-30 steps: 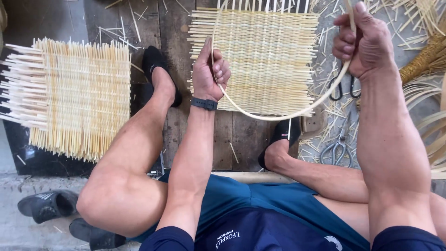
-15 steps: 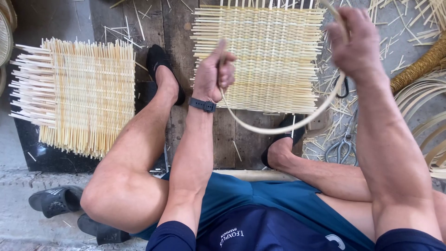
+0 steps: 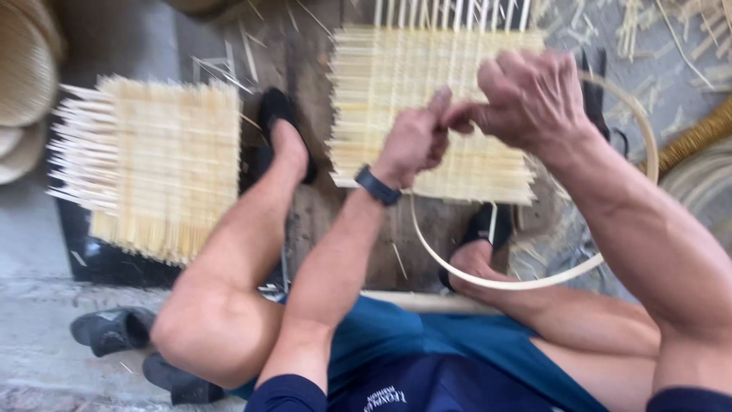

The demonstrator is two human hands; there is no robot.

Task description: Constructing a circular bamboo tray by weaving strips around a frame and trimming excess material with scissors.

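Nearest the viewer, the person sits low with knees bent, dark shoes (image 3: 284, 122) planted on the wooden floor (image 3: 305, 61). Both hands are raised in front of the chest. The left hand (image 3: 412, 141), a dark band (image 3: 377, 185) at its wrist, is closed in a narrow pinch on one end of a thin cane strip (image 3: 526, 278). The right hand (image 3: 534, 99) is closed on the other end; the two meet, fingertips touching. Held thus, the strip bows into a near-complete hoop hanging below the hands, probably so that its ends can be matched. Beyond it, a square woven mat (image 3: 435, 107) lies flat between the feet, loose spokes projecting at its far edge. A second woven mat (image 3: 160, 168) lies well apart at the left. Farthest left, stacked shallow baskets (image 3: 23, 84) are partly in view; their contents cannot be told.
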